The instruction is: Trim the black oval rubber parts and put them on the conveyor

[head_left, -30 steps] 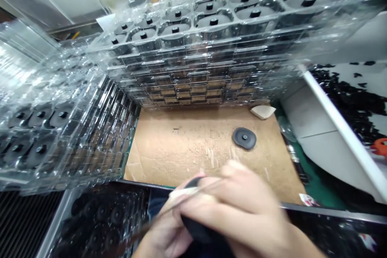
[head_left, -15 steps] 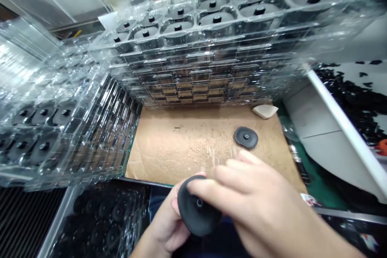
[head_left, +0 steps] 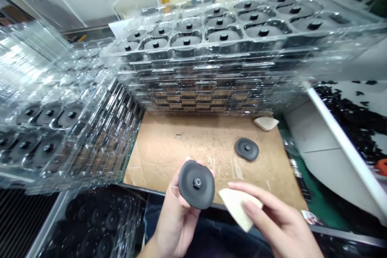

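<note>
at far left, a stack of clear plastic trays (head_left: 99,133) runs out of frame; below it, black parts (head_left: 90,221) sink into shadow, probably discs. the left hand (head_left: 181,217) is clamped on a black stubbed disc (head_left: 196,185), some fingers hidden behind it. the right hand (head_left: 279,219), cut off by the bottom edge, pinches a cream wedge (head_left: 242,206) just beside that disc, apart from it. bare cardboard (head_left: 163,141) leaves open room beyond the hands, edged by trays at left and back; a second disc (head_left: 247,149) and second wedge (head_left: 266,123) lie rightward, before a white bin wall (head_left: 338,129).
</note>
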Motion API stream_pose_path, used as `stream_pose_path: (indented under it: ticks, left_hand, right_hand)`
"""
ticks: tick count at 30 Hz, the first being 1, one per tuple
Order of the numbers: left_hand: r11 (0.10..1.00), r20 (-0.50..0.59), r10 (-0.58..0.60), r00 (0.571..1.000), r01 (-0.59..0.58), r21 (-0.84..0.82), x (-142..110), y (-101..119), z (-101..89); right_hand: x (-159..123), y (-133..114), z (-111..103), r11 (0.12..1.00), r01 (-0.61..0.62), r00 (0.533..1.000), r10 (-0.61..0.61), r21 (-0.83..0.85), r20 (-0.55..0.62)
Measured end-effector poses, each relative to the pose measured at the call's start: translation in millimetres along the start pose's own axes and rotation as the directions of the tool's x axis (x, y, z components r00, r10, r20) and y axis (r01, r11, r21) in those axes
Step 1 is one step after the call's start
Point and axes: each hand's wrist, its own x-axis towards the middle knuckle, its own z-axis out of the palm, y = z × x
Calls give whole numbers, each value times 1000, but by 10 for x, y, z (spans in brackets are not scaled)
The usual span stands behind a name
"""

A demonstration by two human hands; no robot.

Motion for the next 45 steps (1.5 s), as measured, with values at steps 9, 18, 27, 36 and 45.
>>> stream_pose_path:
  ticks: [9,18,27,36,45]
  left_hand:
    - [999,31,-33,999,33,2,-27,-76,34]
    - [995,55,-73,996,68,76,-73,-46,-100]
    - [992,189,-110,976,120,-38,-71,18,-112]
    - [958,226,-271,936,285,-28,-137,39,-135]
    - [931,371,-263,891,335,-145,-98,16,-229]
  right_hand:
    - [69,-294,9,893,383,916,-400,-236,-24]
    - [190,-459,333,733,626,780,-592,-266,205]
    - [-16,-386,-7,711,556,828,-430,-430,359]
    - [365,-249,-3,876,418,905,-376,-241,201]
    - [63,350,-21,990,-86,989,98,-109,114]
